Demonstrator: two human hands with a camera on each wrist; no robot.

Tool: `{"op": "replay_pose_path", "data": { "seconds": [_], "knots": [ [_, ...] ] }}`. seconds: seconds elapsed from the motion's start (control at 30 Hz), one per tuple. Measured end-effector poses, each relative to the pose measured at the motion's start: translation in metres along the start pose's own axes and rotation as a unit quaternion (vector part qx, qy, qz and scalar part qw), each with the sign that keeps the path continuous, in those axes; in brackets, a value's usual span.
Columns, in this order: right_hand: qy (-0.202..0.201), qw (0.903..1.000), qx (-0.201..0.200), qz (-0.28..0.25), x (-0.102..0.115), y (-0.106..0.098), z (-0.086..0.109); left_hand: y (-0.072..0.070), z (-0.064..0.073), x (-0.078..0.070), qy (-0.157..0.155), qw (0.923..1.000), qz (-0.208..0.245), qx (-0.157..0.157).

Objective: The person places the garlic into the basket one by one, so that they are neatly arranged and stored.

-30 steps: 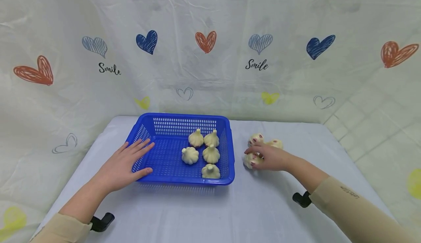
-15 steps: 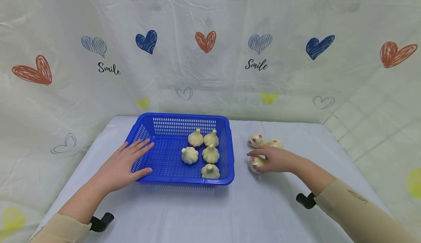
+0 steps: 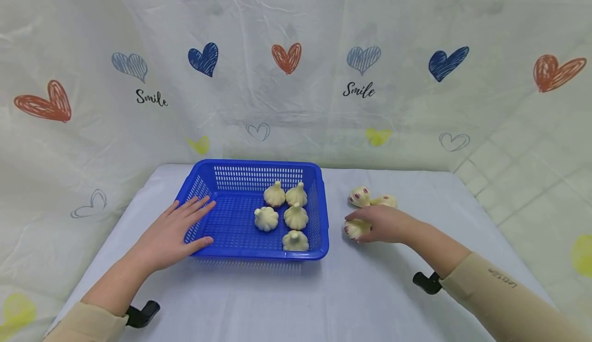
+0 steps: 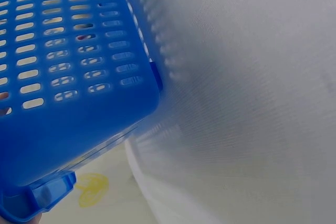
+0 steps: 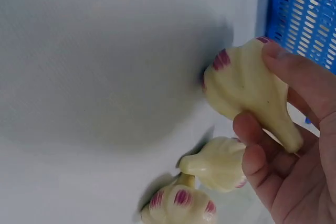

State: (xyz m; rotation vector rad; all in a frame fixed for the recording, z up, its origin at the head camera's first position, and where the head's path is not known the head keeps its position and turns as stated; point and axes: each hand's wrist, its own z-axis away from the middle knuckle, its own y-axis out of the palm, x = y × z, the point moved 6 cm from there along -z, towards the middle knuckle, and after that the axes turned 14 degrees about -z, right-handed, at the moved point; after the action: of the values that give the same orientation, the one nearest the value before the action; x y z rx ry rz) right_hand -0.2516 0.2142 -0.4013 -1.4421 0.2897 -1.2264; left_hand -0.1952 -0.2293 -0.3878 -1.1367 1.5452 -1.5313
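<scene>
In the head view my left hand (image 3: 173,236) lies over the left rim of a blue plastic basket (image 3: 259,253), its fingers straight and spread. My right hand (image 3: 384,223) pinches a garlic bulb (image 3: 356,230) just right of the basket. The right wrist view shows this garlic bulb (image 5: 249,80) close, cream with purplish-red streaks. A thumb lies on one side of it, curled fingers on the other, and its stem points toward the palm. Two more garlic bulbs lie behind the hand, one streaked garlic bulb (image 3: 359,197) and another garlic bulb (image 3: 385,201) beside it.
Several garlic bulbs stand in the basket's right half, among them a single garlic bulb (image 3: 266,219) nearer its middle. A white cloth (image 3: 259,306) covers the table. Behind it hangs a pale curtain (image 3: 296,110) printed with hearts.
My right hand has shifted slightly right and then back left with the garlic bulb, which has turned in the fingers. The left hand has stayed on the basket.
</scene>
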Motion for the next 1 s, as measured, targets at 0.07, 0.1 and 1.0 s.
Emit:
{"op": "replay_pose_path", "data": {
  "seconds": [0.07, 0.1, 1.0],
  "knots": [
    [-0.015, 0.9999, 0.0, -0.007, 0.002, 0.0, -0.001, 0.001, 0.0, 0.0, 0.0, 1.0, 0.0, 0.0],
    [-0.019, 0.9997, -0.001, -0.012, 0.002, 0.0, -0.001, 0.001, 0.0, 0.0, 0.0, 1.0, 0.001, 0.0],
    [-0.011, 0.9967, -0.064, -0.048, -0.001, -0.019, 0.01, 0.004, -0.001, 0.001, -0.002, 1.0, -0.003, 0.003]
  ]
}}
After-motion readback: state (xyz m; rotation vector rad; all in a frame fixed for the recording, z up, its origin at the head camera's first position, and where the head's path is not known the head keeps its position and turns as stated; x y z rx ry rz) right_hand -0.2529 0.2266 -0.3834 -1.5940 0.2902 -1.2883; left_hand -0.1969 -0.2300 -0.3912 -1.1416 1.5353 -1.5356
